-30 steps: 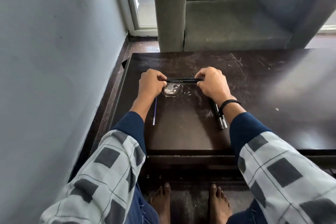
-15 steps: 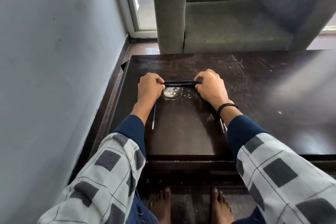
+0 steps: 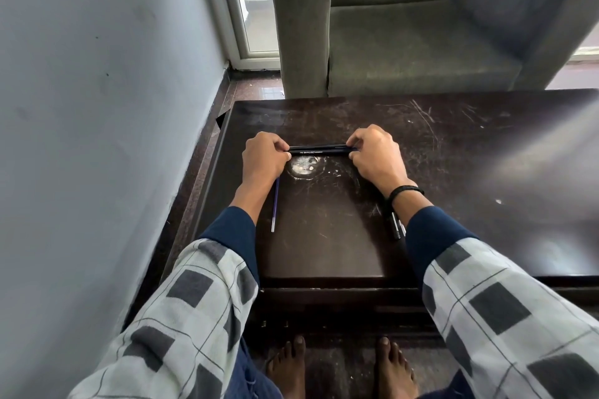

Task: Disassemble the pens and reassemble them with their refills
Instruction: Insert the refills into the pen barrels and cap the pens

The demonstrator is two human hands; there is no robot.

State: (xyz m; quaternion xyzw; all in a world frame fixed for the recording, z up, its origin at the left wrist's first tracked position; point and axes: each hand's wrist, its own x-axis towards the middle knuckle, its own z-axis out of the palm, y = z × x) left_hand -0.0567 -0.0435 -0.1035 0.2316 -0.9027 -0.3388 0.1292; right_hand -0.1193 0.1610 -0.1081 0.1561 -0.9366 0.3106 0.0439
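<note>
Both hands — left hand [image 3: 264, 160], right hand [image 3: 376, 155] — pinch the black pens [image 3: 319, 150] at opposite ends; light, stiff, slick barrels — best gripped near the joint.

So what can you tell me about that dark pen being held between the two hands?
The pen is slim and black, plastic by its look, with small white lettering along the barrel. It is held level, crosswise, over the dark table. The left hand pinches one end, the right hand the other. A second dark strip runs along its far edge; clip or another pen, I cannot tell.
</note>
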